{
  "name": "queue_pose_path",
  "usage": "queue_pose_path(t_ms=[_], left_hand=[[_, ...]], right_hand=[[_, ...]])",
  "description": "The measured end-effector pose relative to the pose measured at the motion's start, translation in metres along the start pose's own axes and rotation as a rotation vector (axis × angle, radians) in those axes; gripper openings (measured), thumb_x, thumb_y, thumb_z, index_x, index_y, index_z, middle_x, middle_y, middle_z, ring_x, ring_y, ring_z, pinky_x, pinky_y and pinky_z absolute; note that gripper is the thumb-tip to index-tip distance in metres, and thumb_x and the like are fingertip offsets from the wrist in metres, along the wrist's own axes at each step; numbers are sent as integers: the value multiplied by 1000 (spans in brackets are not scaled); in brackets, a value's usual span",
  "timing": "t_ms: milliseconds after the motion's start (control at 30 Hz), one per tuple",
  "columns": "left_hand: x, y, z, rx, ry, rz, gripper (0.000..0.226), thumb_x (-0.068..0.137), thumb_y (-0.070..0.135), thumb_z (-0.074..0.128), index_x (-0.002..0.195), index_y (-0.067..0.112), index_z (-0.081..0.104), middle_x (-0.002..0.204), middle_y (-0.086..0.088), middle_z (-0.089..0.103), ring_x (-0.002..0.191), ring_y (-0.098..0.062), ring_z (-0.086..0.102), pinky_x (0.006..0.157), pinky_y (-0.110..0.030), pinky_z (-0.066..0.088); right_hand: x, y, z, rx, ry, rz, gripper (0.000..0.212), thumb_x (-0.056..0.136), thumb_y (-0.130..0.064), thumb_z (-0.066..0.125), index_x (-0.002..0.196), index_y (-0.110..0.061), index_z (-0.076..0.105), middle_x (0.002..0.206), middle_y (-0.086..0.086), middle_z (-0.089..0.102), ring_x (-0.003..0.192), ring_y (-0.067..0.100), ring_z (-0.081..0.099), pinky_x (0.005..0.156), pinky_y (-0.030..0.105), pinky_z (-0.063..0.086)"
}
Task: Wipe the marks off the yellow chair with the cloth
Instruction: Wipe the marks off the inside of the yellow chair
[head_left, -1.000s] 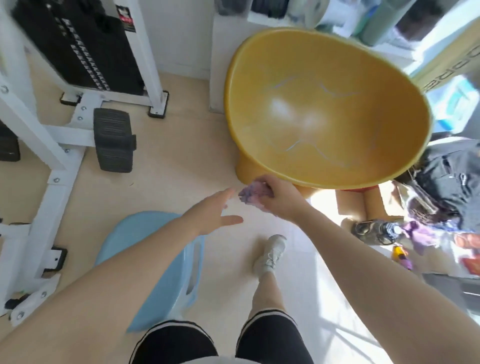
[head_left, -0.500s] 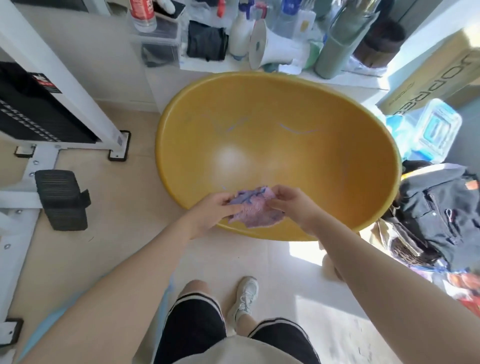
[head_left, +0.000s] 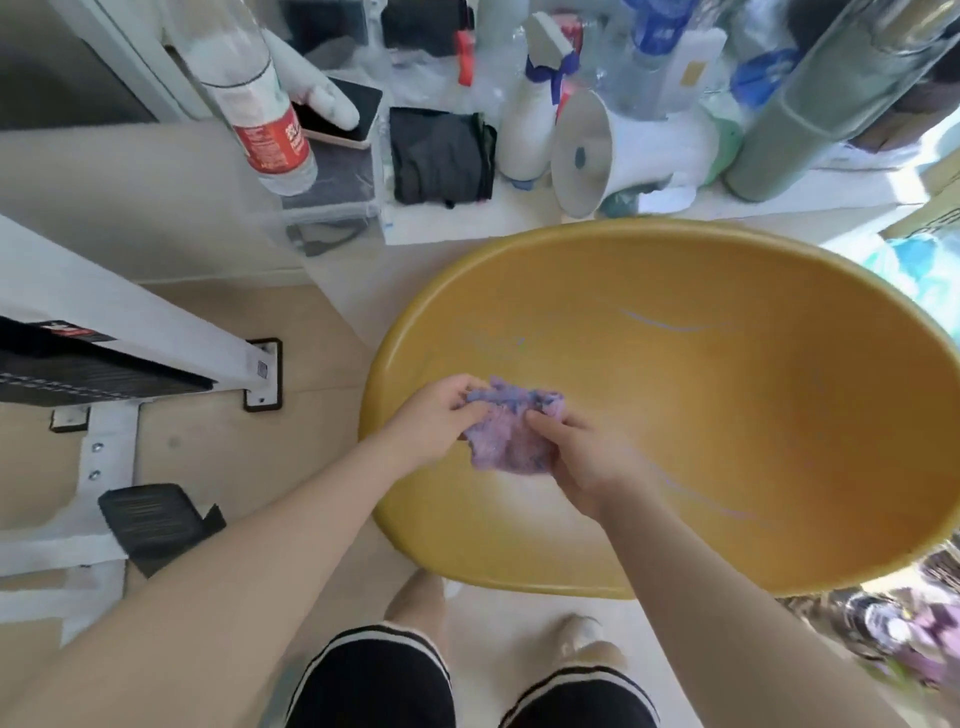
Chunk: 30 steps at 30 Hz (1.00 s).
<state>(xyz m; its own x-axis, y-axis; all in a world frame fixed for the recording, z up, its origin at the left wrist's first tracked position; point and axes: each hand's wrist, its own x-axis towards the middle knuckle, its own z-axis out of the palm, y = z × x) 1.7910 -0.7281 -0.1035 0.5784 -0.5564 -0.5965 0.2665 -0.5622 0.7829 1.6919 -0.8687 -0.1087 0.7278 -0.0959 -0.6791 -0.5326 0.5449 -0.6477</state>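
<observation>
The yellow chair (head_left: 753, 426) is a wide bowl-shaped seat right in front of me. Pale blue marks run across its inner surface, one near the back and one low on the right. A crumpled purple cloth (head_left: 511, 434) hangs over the seat's left part, held between both hands. My left hand (head_left: 434, 421) pinches its upper left edge. My right hand (head_left: 576, 457) grips its lower right side. I cannot tell whether the cloth touches the seat.
A white shelf (head_left: 519, 221) behind the chair carries a water bottle (head_left: 260, 98), a spray bottle (head_left: 524, 130), a white megaphone (head_left: 623, 150) and a grey-green roll (head_left: 831, 98). A white gym machine frame (head_left: 114, 332) stands at the left. Bags lie at the right.
I have stepped closer to the chair, which now fills the view. My left hand joined the right on the cloth, and both moved over the seat.
</observation>
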Motion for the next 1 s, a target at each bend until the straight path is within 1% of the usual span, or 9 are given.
queue_pose_path(t_ms=[133,200,267,400,500,600,733,867,1000], left_hand=[[29,-14,-47,180,122,-15,26,94,6,45,119,4,52,113,-12,61,96,-14,53,70,-6,38],[32,-21,-63,374,188,64,28,94,7,42,120,5,53,121,-11,59,107,-19,55,83,-14,37],[34,-34,-72,618,253,198,34,92,11,40,124,6,52,133,-11,51,122,-27,48,99,-30,37],[32,-72,-70,739,361,122,60,89,16,52,143,11,26,157,-4,0,137,-31,24,108,-43,29],[29,-107,-61,491,477,-74,81,86,27,60,147,12,10,157,-3,-8,143,-25,14,112,-39,25],[23,-132,-43,-27,520,-212,82,86,29,59,148,22,6,149,0,24,131,-16,37,102,-31,37],[11,-168,-7,-264,565,-168,68,91,33,49,146,32,9,149,12,29,130,-4,36,103,-23,32],[0,-212,24,-334,623,-160,67,76,55,47,138,42,25,131,23,47,115,13,47,96,-15,41],[3,-231,23,-189,634,-139,60,74,46,48,131,40,28,103,32,49,85,26,52,73,4,40]], right_hand=[[53,6,18,-12,128,27,18,95,-10,46,97,-8,64,90,0,71,82,13,67,80,33,53],[75,14,21,-87,234,67,20,90,0,45,73,-8,53,68,-5,57,59,11,54,54,21,44],[99,29,18,-195,347,116,28,84,-2,45,61,-16,38,54,-8,39,49,14,30,47,19,21],[131,69,9,-478,372,110,25,84,-32,59,67,-23,43,40,-16,42,38,7,35,42,17,28],[137,96,11,-629,226,54,27,82,-43,59,82,-17,50,59,-14,59,55,12,58,53,28,45],[148,113,7,-658,244,-75,21,91,-15,52,111,-11,48,94,-3,68,87,24,66,76,37,53],[171,136,-1,-849,278,-208,42,90,3,34,129,-11,45,124,10,57,106,30,55,74,22,36],[182,184,14,-649,70,-271,48,92,-2,36,139,-11,35,148,-1,30,134,3,29,91,-6,19],[174,226,38,-516,16,-279,53,91,-18,31,140,-24,10,149,-14,5,141,3,2,109,5,2]])
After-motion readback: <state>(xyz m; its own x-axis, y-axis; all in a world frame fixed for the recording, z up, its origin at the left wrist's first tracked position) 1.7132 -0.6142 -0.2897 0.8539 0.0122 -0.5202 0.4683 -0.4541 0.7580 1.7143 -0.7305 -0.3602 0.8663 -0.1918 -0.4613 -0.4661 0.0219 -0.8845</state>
